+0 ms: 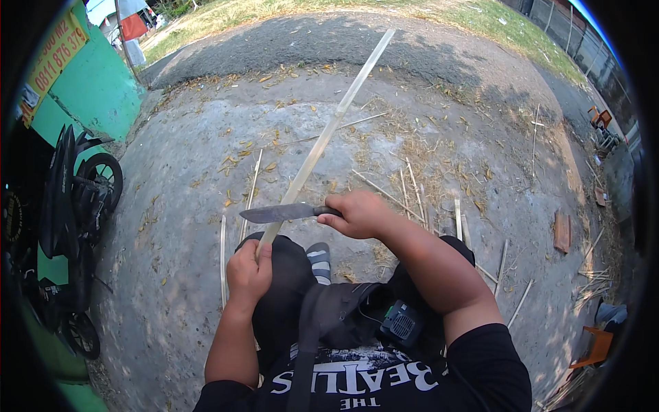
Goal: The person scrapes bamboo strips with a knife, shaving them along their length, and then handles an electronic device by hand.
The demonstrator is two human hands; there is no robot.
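I have the left hand (248, 276) closed around the near end of a long pale strip (329, 130), just above the left knee. From that grip the strip slants up and away to the right over the ground (171, 213), its far end well apart from both hands.

My right hand (358, 214) is wrapped around the dark handle of a knife (278, 213). The blade points left and crosses the strip just beyond the left hand; I cannot tell whether its edge touches the wood.

Below, between the knees, I see a foot in a grey striped sandal (320, 263). A small black device (402, 324) rests at the lap. Thin sticks and dry yellow leaves lie scattered over the ground, and a reddish block (562, 231) sits off to the right. On the left I have a black motorbike (68, 220) near a green wall (103, 82).
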